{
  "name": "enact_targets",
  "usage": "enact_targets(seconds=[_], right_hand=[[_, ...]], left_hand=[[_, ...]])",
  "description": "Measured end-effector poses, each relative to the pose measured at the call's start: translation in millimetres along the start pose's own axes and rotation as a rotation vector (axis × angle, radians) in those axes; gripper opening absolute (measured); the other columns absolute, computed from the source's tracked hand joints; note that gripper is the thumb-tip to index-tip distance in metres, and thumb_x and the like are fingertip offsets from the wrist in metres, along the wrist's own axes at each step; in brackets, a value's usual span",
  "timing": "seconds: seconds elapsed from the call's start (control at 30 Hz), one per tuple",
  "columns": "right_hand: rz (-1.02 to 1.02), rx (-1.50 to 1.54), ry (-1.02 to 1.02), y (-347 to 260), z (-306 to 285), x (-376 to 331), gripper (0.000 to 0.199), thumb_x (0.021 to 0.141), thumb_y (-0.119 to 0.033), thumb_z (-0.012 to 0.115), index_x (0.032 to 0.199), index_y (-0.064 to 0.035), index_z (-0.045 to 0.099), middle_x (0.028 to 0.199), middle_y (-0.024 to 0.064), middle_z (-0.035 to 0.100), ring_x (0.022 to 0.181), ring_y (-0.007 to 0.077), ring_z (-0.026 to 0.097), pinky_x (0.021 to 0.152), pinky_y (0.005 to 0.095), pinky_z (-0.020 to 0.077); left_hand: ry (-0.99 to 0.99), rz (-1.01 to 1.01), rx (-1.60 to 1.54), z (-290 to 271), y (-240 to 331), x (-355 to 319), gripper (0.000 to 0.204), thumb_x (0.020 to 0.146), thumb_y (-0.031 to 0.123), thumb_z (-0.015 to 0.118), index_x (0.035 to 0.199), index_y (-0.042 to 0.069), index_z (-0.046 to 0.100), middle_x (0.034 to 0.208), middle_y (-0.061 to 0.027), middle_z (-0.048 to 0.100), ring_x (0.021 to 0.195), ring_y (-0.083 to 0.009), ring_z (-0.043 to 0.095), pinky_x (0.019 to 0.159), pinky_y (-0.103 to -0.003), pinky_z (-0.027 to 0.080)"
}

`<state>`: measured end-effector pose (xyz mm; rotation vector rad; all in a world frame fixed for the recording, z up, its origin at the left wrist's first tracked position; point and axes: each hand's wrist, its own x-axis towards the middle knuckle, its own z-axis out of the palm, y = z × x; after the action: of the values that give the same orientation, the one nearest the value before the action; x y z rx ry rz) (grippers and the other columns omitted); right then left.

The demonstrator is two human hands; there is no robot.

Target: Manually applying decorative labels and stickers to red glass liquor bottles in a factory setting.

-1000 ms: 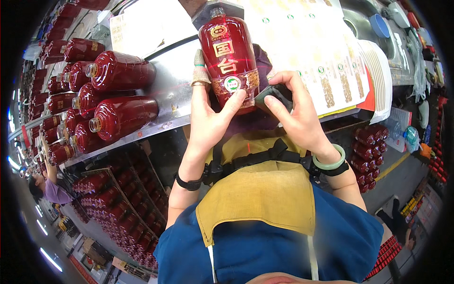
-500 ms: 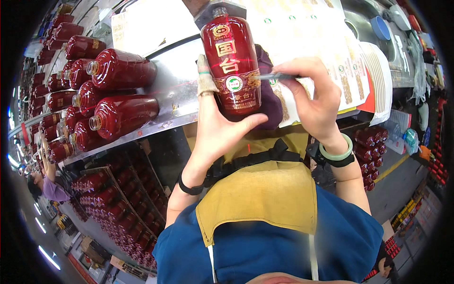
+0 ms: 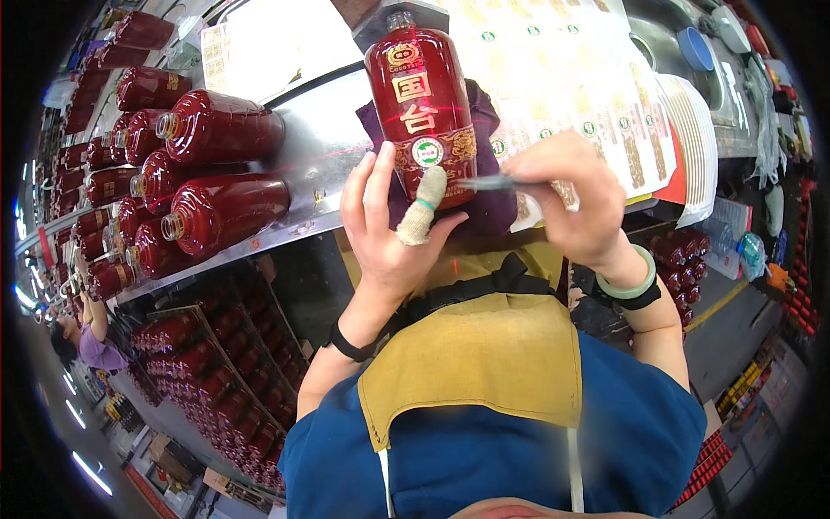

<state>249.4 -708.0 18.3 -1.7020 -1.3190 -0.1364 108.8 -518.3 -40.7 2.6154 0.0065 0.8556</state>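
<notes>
Metal desk point(image 3: 320, 156) is seen running across the upper frame, loaded at left with rows of dark red bottles point(image 3: 220, 130) lying on their sides, necks open. More red bottles are stacked in crates point(image 3: 216, 381) below the desk edge. Sheets of labels point(image 3: 571, 78) are spread on the desk at right, with a stack of white sheets point(image 3: 692, 130) beside them.

A red bottle point(image 3: 421, 104) with gold markings and a small round sticker is held up over a purple cloth point(image 3: 484, 208), neck pointing away from the person. It is gripped from below by the left hand point(image 3: 389, 225): grip closed around the lower body, fingers on the left side, bandaged thumb point(image 3: 422, 206) pressed on the front just under the round sticker. A black band is worn on that wrist.

The right hand point(image 3: 575, 203) is closed in a pinch grip on a thin dark tool point(image 3: 493, 182), its tip brought against the bottle's lower right edge, next to the thumb. A pale green bangle point(image 3: 629, 284) is worn on the right wrist.

A yellow apron point(image 3: 484, 363) over a blue shirt fills the lower frame. Another person point(image 3: 82, 333) in purple is visible far left.
</notes>
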Motion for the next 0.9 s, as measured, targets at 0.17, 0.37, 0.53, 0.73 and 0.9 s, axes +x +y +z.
enact_targets(seconds=[0.17, 0.37, 0.53, 0.73, 0.9], right_hand=[[0.395, 0.082, 0.334, 3.5, 7.0, -3.5, 0.032, 0.091, 0.004, 0.072, 0.121, 0.0012, 0.063, 0.105, 0.0103, 0.070, 0.092, 0.0171, 0.069, 0.084, 0.0295, 0.0549], [0.480, 0.169, 0.370, 6.5, 9.7, 8.7, 0.039, 0.093, 0.003, 0.072, 0.129, 0.0004, 0.059, 0.109, 0.0105, 0.070, 0.099, 0.0154, 0.067, 0.088, 0.0291, 0.0543], [0.180, 0.007, 0.271, 11.8, 12.4, 14.9, 0.032, 0.081, 0.012, 0.073, 0.109, -0.0023, 0.072, 0.100, 0.0096, 0.075, 0.093, 0.0236, 0.070, 0.084, 0.0340, 0.0563], [-0.234, -0.116, -0.177, -12.5, 18.1, -5.1, 0.025, 0.076, -0.015, 0.072, 0.101, -0.0103, 0.077, 0.106, 0.0013, 0.074, 0.094, 0.0189, 0.068, 0.080, 0.0333, 0.0524], [-0.201, -0.335, -0.018, -2.4, 15.3, 14.0, 0.029, 0.074, -0.016, 0.074, 0.103, -0.0120, 0.077, 0.103, 0.0015, 0.073, 0.086, 0.0151, 0.067, 0.080, 0.0337, 0.0538]], left_hand=[[-0.020, -0.004, 0.148, -0.7, 10.7, 7.7, 0.060, 0.068, 0.034, 0.092, 0.124, 0.023, 0.073, 0.153, -0.0218, 0.046, 0.138, -0.0422, 0.043, 0.109, -0.052, 0.042], [-0.059, 0.013, 0.251, 11.3, 24.1, 9.6, 0.047, 0.069, 0.029, 0.090, 0.114, 0.035, 0.078, 0.157, -0.0216, 0.043, 0.139, -0.0431, 0.039, 0.111, -0.053, 0.040], [0.068, 0.074, 0.118, 7.0, 14.6, -2.3, 0.049, 0.071, 0.012, 0.089, 0.118, 0.023, 0.078, 0.156, -0.0267, 0.043, 0.139, -0.0453, 0.040, 0.112, -0.051, 0.040], [-0.024, -0.392, -0.306, 0.6, -5.1, -2.5, 0.108, 0.064, 0.015, 0.095, 0.154, -0.001, 0.038, 0.157, -0.0237, 0.041, 0.138, -0.0380, 0.045, 0.113, -0.045, 0.039], [-0.200, -0.721, -0.697, 4.0, -14.6, 23.7, 0.091, 0.070, 0.017, 0.091, 0.148, -0.004, 0.048, 0.134, -0.0242, 0.063, 0.130, -0.0350, 0.058, 0.114, -0.043, 0.041]])
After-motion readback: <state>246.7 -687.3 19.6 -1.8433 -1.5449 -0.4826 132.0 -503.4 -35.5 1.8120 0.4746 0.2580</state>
